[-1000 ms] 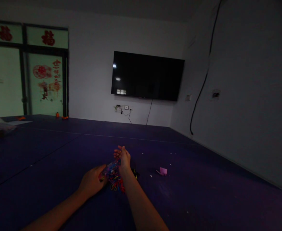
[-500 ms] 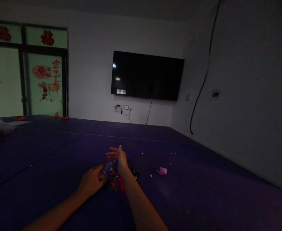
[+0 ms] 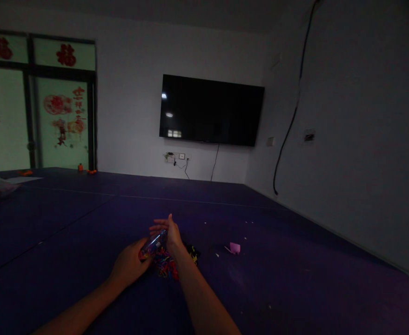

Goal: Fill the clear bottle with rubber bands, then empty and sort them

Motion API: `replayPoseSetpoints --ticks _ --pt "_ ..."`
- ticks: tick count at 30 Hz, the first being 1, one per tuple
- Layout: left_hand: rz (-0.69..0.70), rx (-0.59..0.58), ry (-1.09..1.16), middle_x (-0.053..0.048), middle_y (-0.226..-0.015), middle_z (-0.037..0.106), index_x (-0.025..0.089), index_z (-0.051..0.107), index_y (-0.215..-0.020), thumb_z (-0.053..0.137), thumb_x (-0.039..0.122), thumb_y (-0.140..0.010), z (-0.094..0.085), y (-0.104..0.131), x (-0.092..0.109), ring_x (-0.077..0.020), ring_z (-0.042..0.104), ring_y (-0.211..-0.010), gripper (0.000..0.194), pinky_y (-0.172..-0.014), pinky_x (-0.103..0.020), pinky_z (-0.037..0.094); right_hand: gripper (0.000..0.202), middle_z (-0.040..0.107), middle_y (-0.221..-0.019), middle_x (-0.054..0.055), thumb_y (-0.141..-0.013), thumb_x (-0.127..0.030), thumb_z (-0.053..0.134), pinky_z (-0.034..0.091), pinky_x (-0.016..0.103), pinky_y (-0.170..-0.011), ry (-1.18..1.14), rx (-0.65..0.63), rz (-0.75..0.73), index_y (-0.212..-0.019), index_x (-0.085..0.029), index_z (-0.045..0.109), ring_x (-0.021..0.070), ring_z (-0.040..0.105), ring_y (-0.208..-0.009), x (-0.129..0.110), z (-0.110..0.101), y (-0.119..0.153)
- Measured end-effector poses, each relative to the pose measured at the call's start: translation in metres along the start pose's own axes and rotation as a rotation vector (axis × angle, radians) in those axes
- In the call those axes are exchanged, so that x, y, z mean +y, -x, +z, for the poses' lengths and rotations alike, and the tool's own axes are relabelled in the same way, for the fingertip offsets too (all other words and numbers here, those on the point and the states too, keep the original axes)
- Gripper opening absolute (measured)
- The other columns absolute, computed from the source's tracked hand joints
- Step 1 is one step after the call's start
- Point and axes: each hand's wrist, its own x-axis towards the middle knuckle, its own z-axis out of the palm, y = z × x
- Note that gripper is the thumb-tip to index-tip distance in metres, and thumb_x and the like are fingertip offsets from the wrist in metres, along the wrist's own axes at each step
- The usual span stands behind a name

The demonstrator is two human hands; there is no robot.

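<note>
Jar sits tilted in the curled left hand; right hand is open beside it, seemingly empty. A slack grip could scatter bands.

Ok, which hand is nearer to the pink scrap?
The right. The right hand is left of the pink scrap, not touching it; the left hand is farther left, holding the clear container.

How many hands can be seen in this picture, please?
2. The left hand grips the clear plastic container; the right hand is open at its far end, by the colourful loops. No hidden hand is suggested.
</note>
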Motion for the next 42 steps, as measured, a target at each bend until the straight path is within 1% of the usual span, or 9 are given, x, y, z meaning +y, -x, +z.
replayPoseSetpoints --ticks 3,7,11,16,22,27,31,35,42 --pt "0.020 -0.028 -0.003 -0.003 -0.092 0.069 0.023 0.059 -0.098 0.052 0.024 -0.075 -0.001 0.000 0.000 -0.0206 0.064 -0.083 0.024 -0.070 -0.025 0.043 0.062 0.065 -0.059 0.010 -0.093 -0.053 0.021 0.048 0.030 -0.056 -0.096 0.042 0.017 -0.077 -0.011 0.064 0.0169 0.060 -0.052 0.000 0.001 -0.002" --pt "0.044 -0.012 -0.025 -0.003 -0.089 0.069 0.024 0.059 -0.095 0.051 0.025 -0.074 -0.001 0.001 0.000 -0.0209 0.064 -0.080 0.022 -0.069 -0.027 0.043 0.059 0.066 -0.064 0.010 -0.092 -0.054 0.025 0.050 0.031 -0.059 -0.156 0.082 -0.044 -0.077 -0.013 0.064 0.0182 0.063 -0.057 -0.001 -0.002 -0.005" --pt "0.060 -0.012 -0.033 -0.002 -0.087 0.070 0.024 0.060 -0.093 0.051 0.026 -0.073 -0.001 0.001 0.000 -0.0206 0.065 -0.079 0.022 -0.067 -0.026 0.044 0.059 0.068 -0.069 0.012 -0.088 -0.061 0.029 0.051 0.033 -0.062 -0.126 0.125 -0.120 -0.082 -0.014 0.064 0.0206 0.065 -0.064 -0.005 -0.006 -0.007" --pt "0.068 -0.008 -0.020 -0.005 -0.092 0.070 0.023 0.061 -0.101 0.051 0.028 -0.073 -0.002 0.001 0.001 -0.0225 0.066 -0.081 0.030 -0.067 -0.027 0.045 0.061 0.068 -0.070 0.012 -0.086 -0.064 0.031 0.051 0.033 -0.062 -0.059 0.093 -0.169 -0.088 -0.013 0.065 0.0205 0.066 -0.065 -0.010 -0.006 -0.006" --pt "0.072 -0.007 0.012 -0.007 -0.099 0.070 0.022 0.059 -0.109 0.051 0.027 -0.072 -0.002 0.002 0.000 -0.0244 0.066 -0.086 0.039 -0.072 -0.029 0.046 0.061 0.069 -0.067 0.010 -0.086 -0.063 0.033 0.050 0.029 -0.060 0.058 0.002 -0.148 -0.092 -0.013 0.065 0.0186 0.066 -0.063 -0.010 0.002 -0.003" --pt "0.054 -0.013 0.003 -0.008 -0.100 0.070 0.021 0.059 -0.111 0.052 0.030 -0.072 -0.001 0.002 -0.001 -0.0259 0.065 -0.088 0.040 -0.074 -0.031 0.047 0.061 0.068 -0.064 0.010 -0.087 -0.063 0.029 0.050 0.029 -0.056 0.005 0.085 -0.154 -0.091 -0.013 0.065 0.0187 0.065 -0.059 -0.014 0.002 -0.005" --pt "0.109 -0.027 -0.005 -0.007 -0.106 0.068 0.023 0.058 -0.113 0.051 0.027 -0.072 -0.002 0.003 0.001 -0.0254 0.063 -0.096 0.041 -0.079 -0.031 0.046 0.060 0.067 -0.063 0.010 -0.089 -0.060 0.027 0.050 0.029 -0.054 -0.041 0.121 -0.135 -0.089 -0.012 0.064 0.0183 0.064 -0.055 -0.016 -0.003 -0.008" --pt "0.158 -0.011 -0.024 -0.005 -0.105 0.068 0.025 0.058 -0.112 0.050 0.024 -0.070 -0.003 0.005 0.003 -0.0243 0.063 -0.095 0.042 -0.082 -0.032 0.046 0.059 0.067 -0.064 0.011 -0.089 -0.059 0.028 0.051 0.031 -0.055 -0.057 0.126 -0.101 -0.091 -0.012 0.063 0.0194 0.065 -0.057 -0.018 -0.009 -0.011" --pt "0.281 0.015 -0.007 -0.006 -0.107 0.068 0.024 0.058 -0.112 0.051 0.030 -0.074 -0.001 0.005 0.000 -0.0241 0.063 -0.095 0.040 -0.083 -0.032 0.047 0.056 0.067 -0.066 0.012 -0.091 -0.056 0.028 0.052 0.035 -0.057 -0.064 0.120 -0.017 -0.091 -0.011 0.063 0.0210 0.066 -0.061 -0.020 -0.012 -0.012"
